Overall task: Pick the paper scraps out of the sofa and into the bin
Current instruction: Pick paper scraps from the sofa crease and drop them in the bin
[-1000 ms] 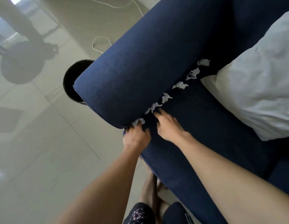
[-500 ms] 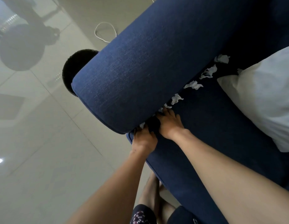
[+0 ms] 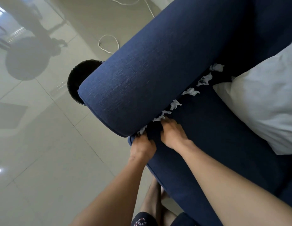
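A row of white paper scraps (image 3: 190, 91) lies in the gap between the blue sofa's armrest (image 3: 142, 75) and its seat cushion (image 3: 215, 136). My left hand (image 3: 142, 147) is at the cushion's front corner, fingers curled into the gap on the nearest paper scrap (image 3: 142, 130). My right hand (image 3: 173, 134) lies on the seat just beside it, fingertips bent and pinched on the second paper scrap (image 3: 160, 118). The black bin (image 3: 76, 79) stands on the floor behind the armrest, which hides half of it.
A white pillow (image 3: 264, 103) lies on the seat at the right, close to the far scraps. A white cable (image 3: 107, 44) loops on the glossy tiled floor beyond the bin. My bare feet (image 3: 154, 201) stand at the sofa's front edge.
Both hands have closed in on the two nearest scraps. The right hand's fingers went from spread flat to bent at the second scrap. The view shifted a little.
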The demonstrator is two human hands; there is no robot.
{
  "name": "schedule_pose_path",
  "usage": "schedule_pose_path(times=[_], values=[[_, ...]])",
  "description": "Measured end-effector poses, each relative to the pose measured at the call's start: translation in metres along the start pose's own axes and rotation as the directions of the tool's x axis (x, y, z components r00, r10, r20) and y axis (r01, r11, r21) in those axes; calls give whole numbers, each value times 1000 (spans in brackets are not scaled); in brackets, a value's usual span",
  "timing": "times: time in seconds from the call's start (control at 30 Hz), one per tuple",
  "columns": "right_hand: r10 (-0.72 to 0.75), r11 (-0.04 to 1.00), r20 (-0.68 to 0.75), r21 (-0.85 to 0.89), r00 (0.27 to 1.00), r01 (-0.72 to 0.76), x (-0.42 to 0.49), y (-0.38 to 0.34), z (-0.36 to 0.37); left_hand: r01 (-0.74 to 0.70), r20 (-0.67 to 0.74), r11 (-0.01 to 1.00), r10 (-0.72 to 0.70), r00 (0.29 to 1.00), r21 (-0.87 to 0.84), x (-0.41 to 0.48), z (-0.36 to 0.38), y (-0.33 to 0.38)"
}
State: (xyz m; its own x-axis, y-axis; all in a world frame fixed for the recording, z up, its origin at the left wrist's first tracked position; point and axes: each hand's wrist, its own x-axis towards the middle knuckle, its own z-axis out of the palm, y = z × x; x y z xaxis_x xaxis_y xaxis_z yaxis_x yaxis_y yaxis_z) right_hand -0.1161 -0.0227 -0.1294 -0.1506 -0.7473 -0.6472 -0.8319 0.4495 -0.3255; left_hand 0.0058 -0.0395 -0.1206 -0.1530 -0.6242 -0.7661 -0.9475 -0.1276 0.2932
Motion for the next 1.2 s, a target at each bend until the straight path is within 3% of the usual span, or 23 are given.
schedule_pose_path(times=[0.33, 0.73, 0.93, 1.2], values=[[-7, 999, -233, 48, 972, 18, -54, -7, -18, -92, -176, 996, 88, 980, -15, -52, -13, 12], [-2, 984, -510, 152, 860, 93, -119, -37, -116, -258, -417, 960, 190, 889, -113, -128, -112, 66], [-32, 956, -624, 208, 781, 205, -136, -82, -176, -303, -531, 936, 169, 830, -177, -150, -176, 78], [-95, 920, -662, 226, 744, 319, -98, -174, -226, -335, -628, 910, 115, 770, -245, -131, -276, 54]])
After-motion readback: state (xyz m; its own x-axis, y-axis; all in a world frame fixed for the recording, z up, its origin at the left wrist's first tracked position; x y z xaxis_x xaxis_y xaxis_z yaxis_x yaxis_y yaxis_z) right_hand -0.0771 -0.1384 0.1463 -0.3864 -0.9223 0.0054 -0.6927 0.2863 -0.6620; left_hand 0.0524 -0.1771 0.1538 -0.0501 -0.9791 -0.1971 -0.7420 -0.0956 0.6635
